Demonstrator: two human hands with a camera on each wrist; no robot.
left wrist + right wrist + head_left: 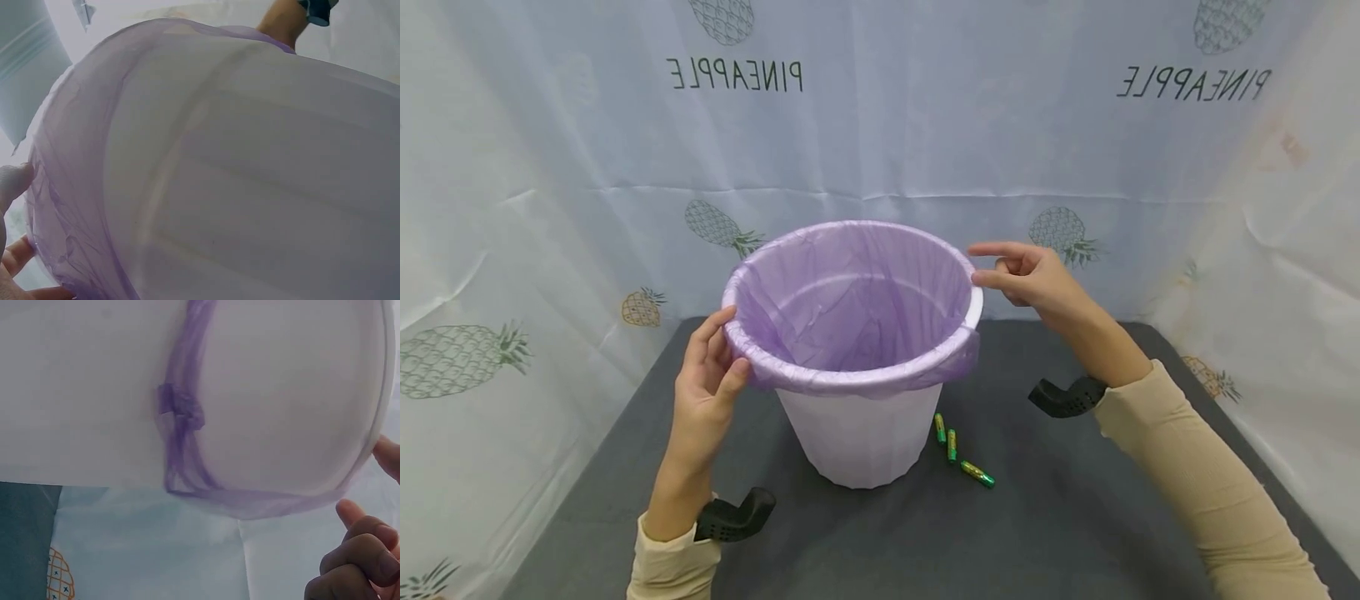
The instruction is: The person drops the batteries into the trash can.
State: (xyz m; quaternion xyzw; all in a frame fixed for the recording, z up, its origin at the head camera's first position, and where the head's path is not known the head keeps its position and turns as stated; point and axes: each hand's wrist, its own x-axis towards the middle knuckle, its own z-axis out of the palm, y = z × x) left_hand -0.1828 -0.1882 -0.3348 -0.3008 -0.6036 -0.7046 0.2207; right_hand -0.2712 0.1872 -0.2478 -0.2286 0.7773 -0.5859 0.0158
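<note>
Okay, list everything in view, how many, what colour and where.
Bin: one, white, centre
Bag: one, translucent purple, lining the bin, over its edge
Battery-like cylinders: three, green and gold, right of the bin
Table: one, dark grey, under the bin
Curtain: count unclear, whitish, behind and beside the table
Pineapple prints: several, grey-green or orange, on the curtain
Lettering: two words, dark, mirrored, upper back
Wrist mounts: two, black, one each side
Sleeves: two, beige, one each side
Left hand: one, bare, at the bin's left edge
Right hand: one, bare, at the bin's right edge
</note>
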